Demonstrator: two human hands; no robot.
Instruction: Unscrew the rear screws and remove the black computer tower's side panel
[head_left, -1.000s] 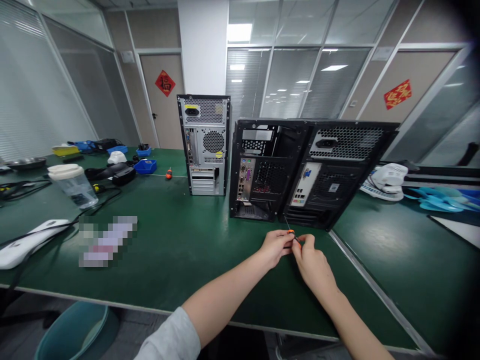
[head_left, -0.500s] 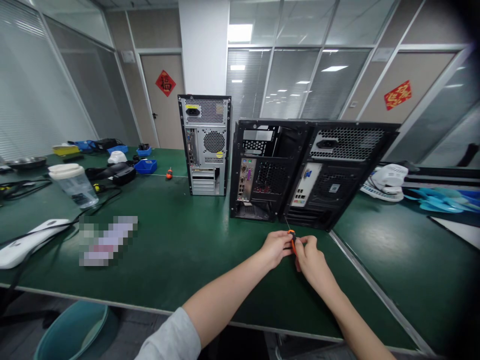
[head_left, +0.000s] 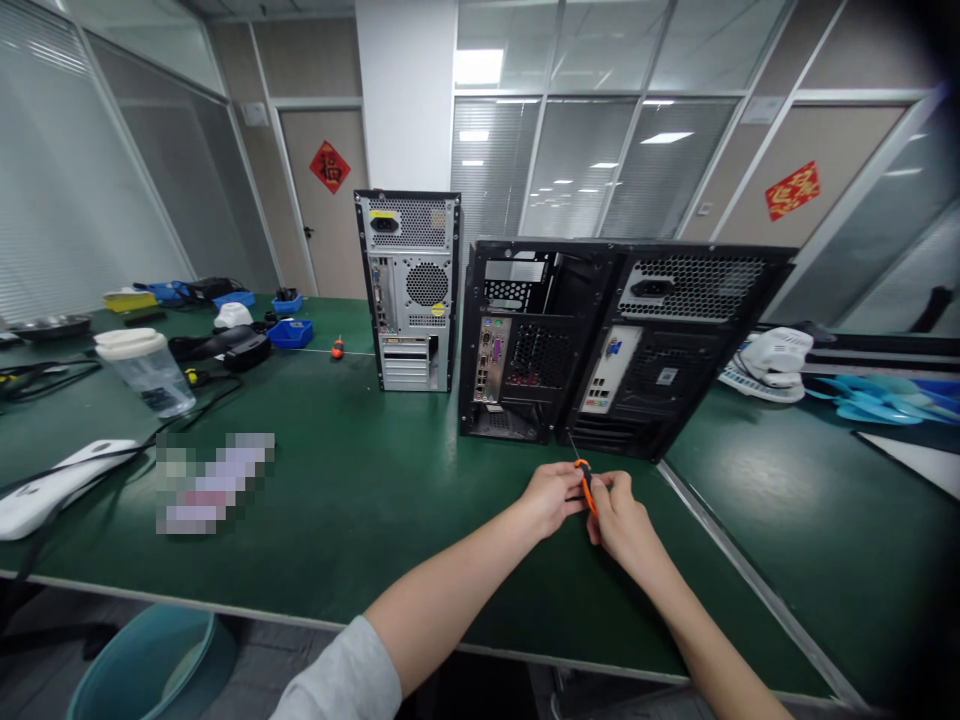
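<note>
Both my hands are closed around an orange and black screwdriver (head_left: 585,480). My left hand (head_left: 553,497) grips near the front of its handle, and my right hand (head_left: 616,508) pinches the handle from the other side. The thin shaft points up and away, its tip at the lower edge of the right black computer case (head_left: 667,350). Whether the tip sits in a screw is too small to tell. Against that case stands another black computer case (head_left: 510,380), with ports and an open power supply bay. To the left, a silver-backed computer tower (head_left: 409,290) stands upright.
Another screwdriver (head_left: 338,347) lies left of the silver tower. Blue trays (head_left: 291,333), a cup (head_left: 146,370) and a white power strip (head_left: 67,485) with cables are on the left. A teal bin (head_left: 150,660) stands below the green table (head_left: 375,540). A metal strip (head_left: 757,585) runs along the right.
Almost nothing differs. The screwdriver handle has turned slightly between my fingers, showing more orange, while both hands stay in place at the case's lower edge.
</note>
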